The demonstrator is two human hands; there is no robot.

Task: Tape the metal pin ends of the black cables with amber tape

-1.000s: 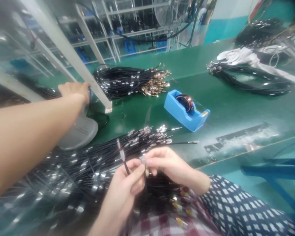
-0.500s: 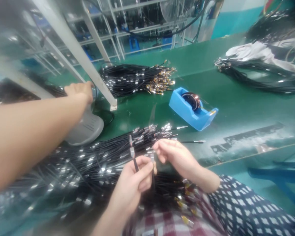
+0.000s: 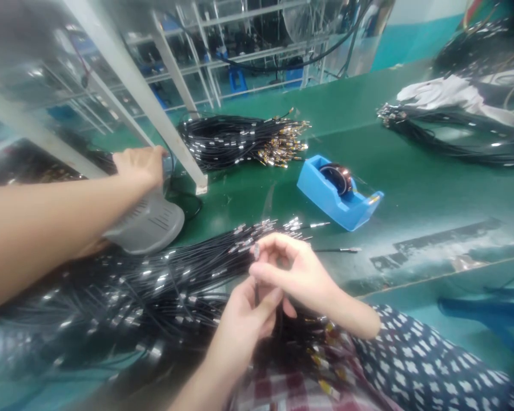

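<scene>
My left hand (image 3: 251, 311) is closed around a thin black cable, thumb against the fingers. My right hand (image 3: 297, 268) is bent over it, thumb and fingers closed about the upper end of the same cable. A small metal connector (image 3: 257, 250) at that end shows between the right fingertips; the rest of it is covered by my fingers. Just behind and to the left of both hands lies a large bundle of black cables (image 3: 188, 251) with bare metal ends. Below my hands, more cables with yellow-wrapped ends (image 3: 321, 359) lie across my lap.
A blue tape dispenser (image 3: 325, 191) with a brown roll stands on the green table (image 3: 346, 125). Another cable bundle (image 3: 227, 140) lies behind, and coiled cables (image 3: 445, 140) at right. At left, a co-worker's arm (image 3: 68, 222) reaches over a grey device (image 3: 154, 222) beside a white post (image 3: 154, 97).
My right hand has moved left and closed over the cable end that stood up from my left hand. The second connector beside my left fingers is now hidden. The co-worker's hand stays at the device.
</scene>
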